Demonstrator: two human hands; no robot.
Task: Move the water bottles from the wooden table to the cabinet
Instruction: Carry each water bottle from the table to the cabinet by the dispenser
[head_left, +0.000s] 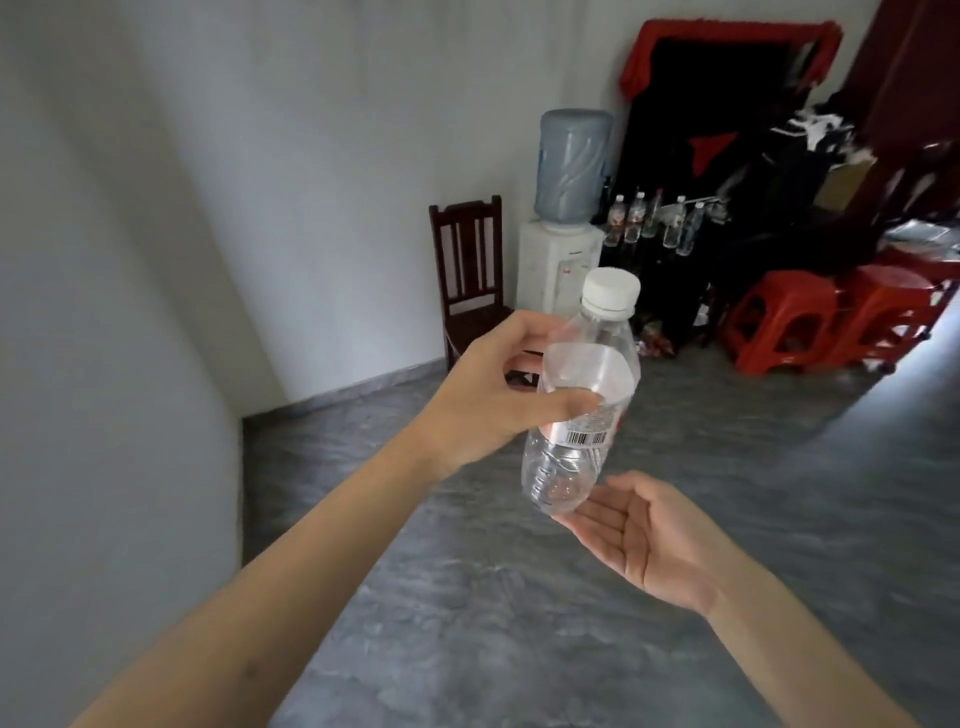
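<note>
Water bottle pinched mid-body by left hand, carried capped and near-upright. Right hand spread flat, palm up, just under base as support; contact unclear. About 6 bottles beyond hands, apparently on dark cabinet.

A clear plastic water bottle with a white screw cap sits up in mid-air over the grey floor, tilted a touch so the cap leans to the right, its wrapper label showing a barcode low down and a glimpse of red at the edge. It looks mostly see-through, the ribbed lower body bare below the label, though how much water it holds cannot be told. Far back, a row of similar capped bottles with red-and-white labels stands upright, close together, on a dark cabinet, blurred and small.
</note>
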